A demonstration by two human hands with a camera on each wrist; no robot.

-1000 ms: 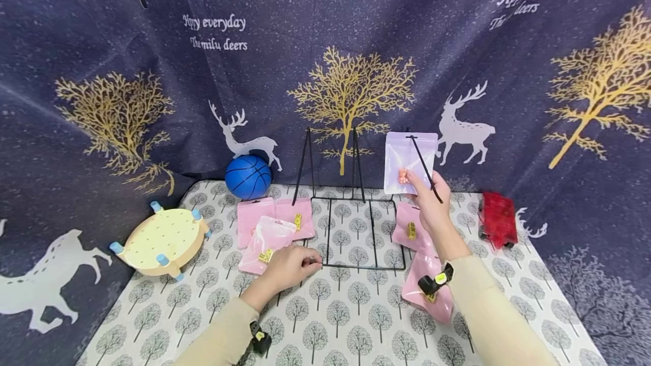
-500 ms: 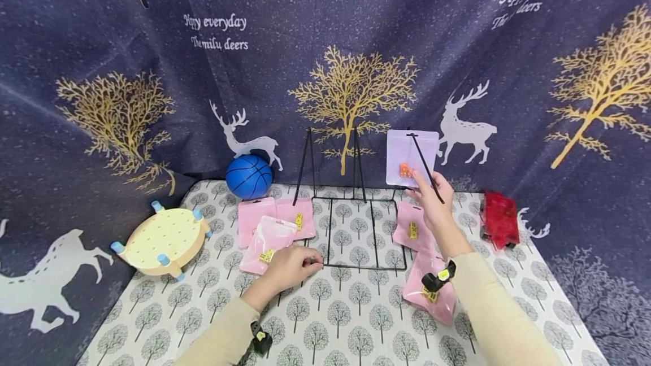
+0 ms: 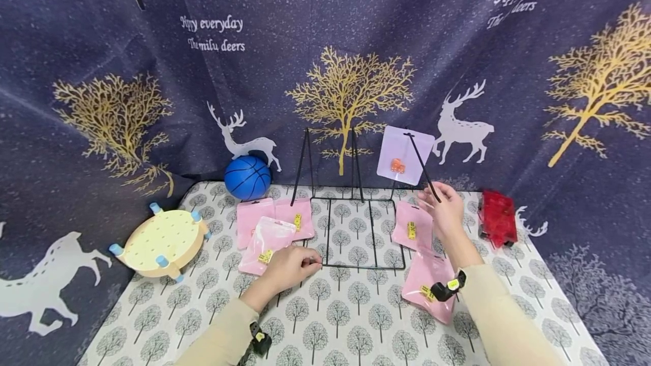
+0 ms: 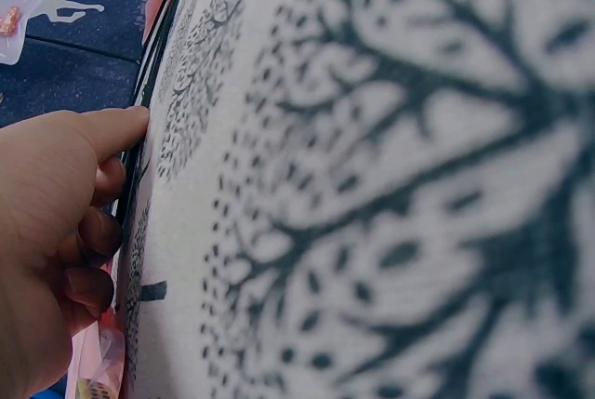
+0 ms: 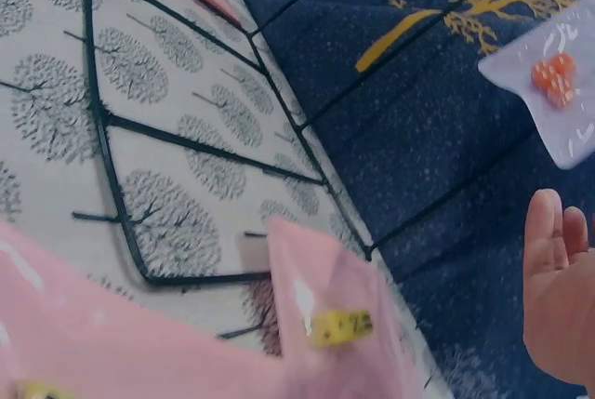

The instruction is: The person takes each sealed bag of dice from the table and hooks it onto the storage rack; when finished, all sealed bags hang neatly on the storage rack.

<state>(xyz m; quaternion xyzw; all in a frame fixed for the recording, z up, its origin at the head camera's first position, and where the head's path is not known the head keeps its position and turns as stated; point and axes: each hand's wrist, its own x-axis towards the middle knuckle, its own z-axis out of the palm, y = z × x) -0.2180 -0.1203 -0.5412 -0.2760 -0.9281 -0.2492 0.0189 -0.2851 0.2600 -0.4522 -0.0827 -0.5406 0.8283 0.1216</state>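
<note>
A black wire display rack point(image 3: 373, 233) stands on the tree-patterned cloth, its hooks slanting toward me. From the right hook hangs a lilac zip pouch point(image 3: 402, 154), tilted, with orange dice point(image 3: 398, 166) inside. My right hand point(image 3: 445, 210) is just below it, beside the hook's front end, fingers loosely bent and apart from the pouch. In the right wrist view that hand point(image 5: 562, 301) holds nothing. My left hand point(image 3: 290, 267) holds the rack's front left corner; in the left wrist view a finger point(image 4: 121, 129) touches the black wire and the others are curled.
Pink pouches with dice lie left point(image 3: 267, 244) and right point(image 3: 429, 287) of the rack, several in all. A blue ball point(image 3: 247, 177), an upturned cream stool point(image 3: 165, 242) and a red object point(image 3: 498, 218) stand farther out. A dark curtain point(image 3: 330, 16) hangs behind.
My right hand has let go of the lilac pouch and moved down and right. The pouch now hangs tilted from the hook. My left hand has not moved.
</note>
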